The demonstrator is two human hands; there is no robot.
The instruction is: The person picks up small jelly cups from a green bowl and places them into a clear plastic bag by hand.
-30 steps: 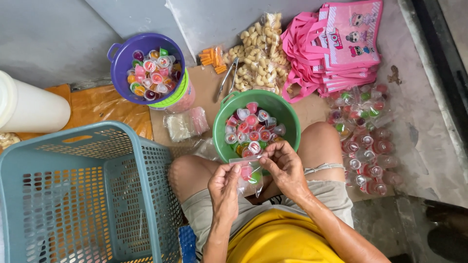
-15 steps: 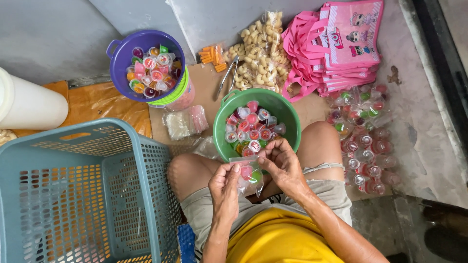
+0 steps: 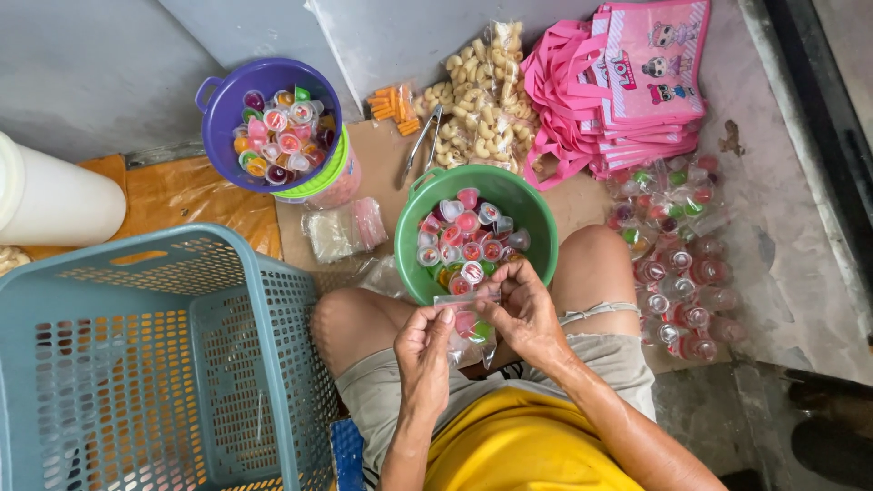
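Pinching a small clear bag [image 3: 468, 325] of red and green jelly cups, left hand [image 3: 423, 350] and right hand [image 3: 523, 305] grip its top.

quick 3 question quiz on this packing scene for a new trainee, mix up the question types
1. True or false: both hands hold the small clear bag over the person's lap.
2. Which container is nearest the hands? A) the purple bucket B) the green bucket C) the blue basket
3. Fill in: the metal tongs lie between the orange snack pack and the bag of pale ______ snacks.

Key
1. True: the left hand pinches one top corner and the right hand the other.
2. B
3. curled
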